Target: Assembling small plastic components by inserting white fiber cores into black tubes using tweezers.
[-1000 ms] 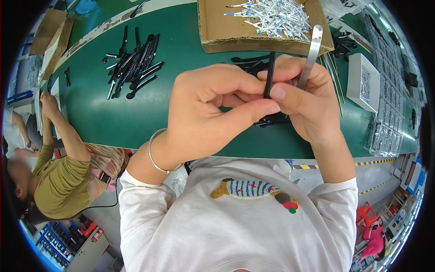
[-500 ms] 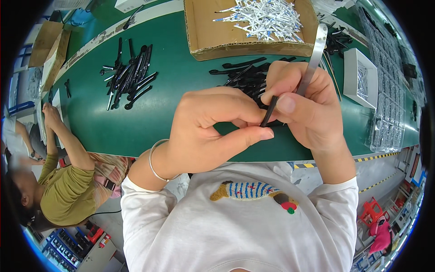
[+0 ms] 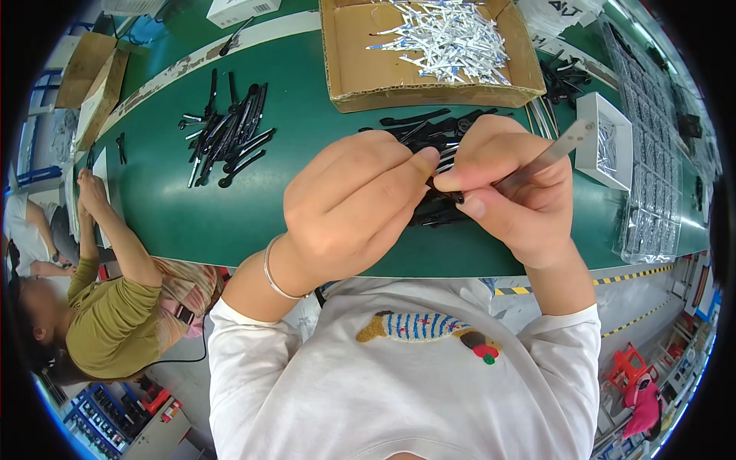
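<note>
My left hand (image 3: 356, 203) is closed, its fingertips pinched at one end of a small slim black plastic part (image 3: 458, 197); the fingers cover most of it. Thumb and forefinger of my right hand (image 3: 514, 188) meet at the same part. Also tucked in the right hand is a flat metal strip (image 3: 563, 147), perhaps the back end of tweezers, pointing up and right. Just beyond both hands lies a pile of black stick-like parts (image 3: 418, 119) with rounded ends, partly hidden by my fingers.
Another heap of black parts (image 3: 230, 130) lies left on the green table (image 3: 153, 222). A cardboard box (image 3: 429, 96) of white strips stands at the back, with a small white box (image 3: 622, 165) and clear plastic trays (image 3: 652, 207) to the right. A co-worker (image 3: 115, 314) sits at left.
My left hand has turned, its knuckles now upward and its fingertips closer to the right hand. The black part is turned and more covered. The metal strip has tilted lower toward the right.
</note>
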The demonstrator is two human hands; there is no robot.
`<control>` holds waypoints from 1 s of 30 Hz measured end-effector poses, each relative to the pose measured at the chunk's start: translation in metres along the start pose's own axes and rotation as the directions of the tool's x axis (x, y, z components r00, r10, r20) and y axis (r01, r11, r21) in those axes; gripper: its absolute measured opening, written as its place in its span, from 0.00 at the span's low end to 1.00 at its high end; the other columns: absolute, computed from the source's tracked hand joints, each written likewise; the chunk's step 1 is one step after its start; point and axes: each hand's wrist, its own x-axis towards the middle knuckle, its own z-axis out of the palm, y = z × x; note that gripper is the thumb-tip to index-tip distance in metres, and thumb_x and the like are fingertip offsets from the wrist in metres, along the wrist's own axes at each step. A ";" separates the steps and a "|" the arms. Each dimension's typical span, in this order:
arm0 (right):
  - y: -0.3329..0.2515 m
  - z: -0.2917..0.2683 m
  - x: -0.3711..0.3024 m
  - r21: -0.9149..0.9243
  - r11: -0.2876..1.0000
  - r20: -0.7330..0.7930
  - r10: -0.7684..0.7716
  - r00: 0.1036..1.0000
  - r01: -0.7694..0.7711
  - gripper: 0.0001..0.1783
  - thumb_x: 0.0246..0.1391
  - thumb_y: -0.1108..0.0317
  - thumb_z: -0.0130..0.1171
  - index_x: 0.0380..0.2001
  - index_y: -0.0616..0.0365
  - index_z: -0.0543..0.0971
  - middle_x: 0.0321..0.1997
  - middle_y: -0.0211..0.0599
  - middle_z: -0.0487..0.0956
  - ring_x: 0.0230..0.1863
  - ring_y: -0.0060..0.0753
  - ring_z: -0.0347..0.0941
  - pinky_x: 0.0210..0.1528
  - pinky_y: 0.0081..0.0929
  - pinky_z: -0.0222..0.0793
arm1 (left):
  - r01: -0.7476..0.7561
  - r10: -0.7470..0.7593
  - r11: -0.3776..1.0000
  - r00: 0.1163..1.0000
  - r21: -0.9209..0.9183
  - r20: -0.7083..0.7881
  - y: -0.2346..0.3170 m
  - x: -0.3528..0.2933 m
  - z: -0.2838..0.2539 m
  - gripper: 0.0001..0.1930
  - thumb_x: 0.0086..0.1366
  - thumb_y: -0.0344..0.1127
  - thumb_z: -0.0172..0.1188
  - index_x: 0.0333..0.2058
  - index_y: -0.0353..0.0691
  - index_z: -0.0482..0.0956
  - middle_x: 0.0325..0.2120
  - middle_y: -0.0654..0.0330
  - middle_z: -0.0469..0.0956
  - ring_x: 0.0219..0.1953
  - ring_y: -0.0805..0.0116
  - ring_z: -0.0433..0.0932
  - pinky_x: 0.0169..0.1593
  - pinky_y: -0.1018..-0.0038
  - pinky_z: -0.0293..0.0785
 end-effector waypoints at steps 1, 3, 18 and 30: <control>0.000 0.000 0.000 0.019 1.000 0.023 -0.022 1.000 0.021 0.12 0.43 0.86 0.59 0.34 0.65 0.81 0.26 0.27 0.71 0.24 0.14 0.62 0.27 0.14 0.56 | -0.051 0.052 0.998 0.998 0.043 -0.019 -0.001 0.000 0.000 0.13 0.39 0.21 0.64 0.29 0.30 0.79 0.24 0.57 0.74 0.25 0.62 0.76 0.28 0.72 0.74; 0.001 0.002 -0.001 0.013 1.000 0.026 -0.029 0.999 0.029 0.13 0.43 0.86 0.59 0.35 0.65 0.80 0.26 0.27 0.71 0.23 0.14 0.62 0.27 0.14 0.56 | -0.100 0.104 0.991 0.994 0.090 -0.042 -0.003 -0.001 -0.001 0.13 0.40 0.21 0.63 0.29 0.29 0.79 0.24 0.57 0.74 0.26 0.62 0.75 0.28 0.72 0.74; -0.002 -0.034 0.001 -0.497 0.802 -0.158 0.290 0.944 -0.330 0.06 0.45 0.82 0.59 0.29 0.64 0.75 0.29 0.23 0.73 0.21 0.13 0.60 0.23 0.12 0.54 | 0.388 -0.461 0.712 0.887 0.586 -0.027 -0.010 -0.060 -0.092 0.10 0.49 0.31 0.65 0.32 0.37 0.80 0.30 0.56 0.76 0.35 0.56 0.73 0.40 0.66 0.71; 0.003 -0.017 0.006 -0.878 0.453 -0.158 0.028 0.987 -0.154 0.05 0.46 0.74 0.62 0.27 0.63 0.77 0.25 0.28 0.73 0.19 0.15 0.54 0.18 0.18 0.46 | 0.466 -0.543 0.634 0.837 0.617 -0.074 -0.033 -0.100 -0.126 0.07 0.50 0.26 0.62 0.31 0.36 0.79 0.28 0.56 0.77 0.32 0.57 0.75 0.38 0.66 0.72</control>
